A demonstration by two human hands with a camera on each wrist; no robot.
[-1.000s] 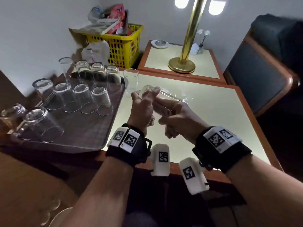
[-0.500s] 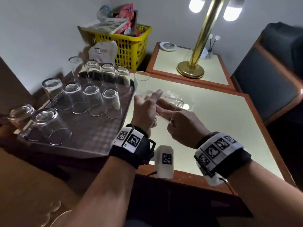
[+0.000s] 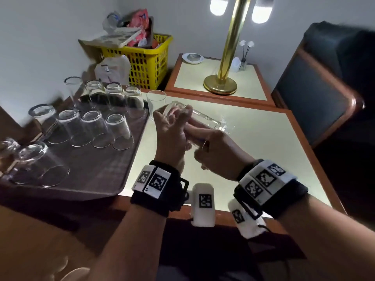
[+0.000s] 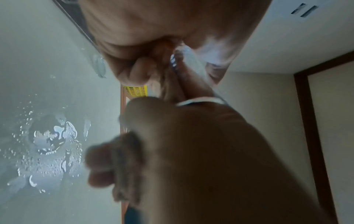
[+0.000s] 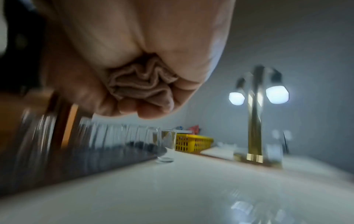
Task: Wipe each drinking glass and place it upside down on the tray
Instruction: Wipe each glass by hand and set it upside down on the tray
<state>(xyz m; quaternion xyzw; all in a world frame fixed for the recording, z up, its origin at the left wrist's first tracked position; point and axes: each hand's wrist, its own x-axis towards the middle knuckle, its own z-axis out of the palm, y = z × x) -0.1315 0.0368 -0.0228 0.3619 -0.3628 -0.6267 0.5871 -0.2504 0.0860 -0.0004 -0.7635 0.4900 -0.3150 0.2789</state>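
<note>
Far left of the head view: grey tray (image 3: 95, 175) with glasses set mouth-down. Two blurred ones at the left edge, a row of four upturned glasses (image 3: 92, 126) mid-tray, a further row behind them toward the upper left. Motion blur on the leftmost pieces; exact count uncertain.

Just right of the tray's far corner: one upright glass (image 3: 155, 102) standing on the pale table (image 3: 263, 138), apart from the tray.

Centre: left hand (image 3: 171, 136) wrapped round the held glass (image 3: 194, 116), which lies roughly on its side above the table, base end toward upper left, open end toward the right. Fingers curled over its body. Hands close together, touching at the glass.

Right of centre: right hand (image 3: 218, 155) fisted, fingers reaching into the open end of the glass. Right wrist view shows a bunched brown cloth (image 5: 141, 84) gripped in the closed palm. Left wrist view shows that fist at the glass rim, and water droplets (image 4: 47, 148) scattered on the tabletop at left.

Upper centre: yellow basket (image 3: 146, 59) stuffed with packets. Upper right: second small table with brass lamp (image 3: 225, 63), its bulbs lit. Far right: dark upholstered chair (image 3: 316, 94).
</note>
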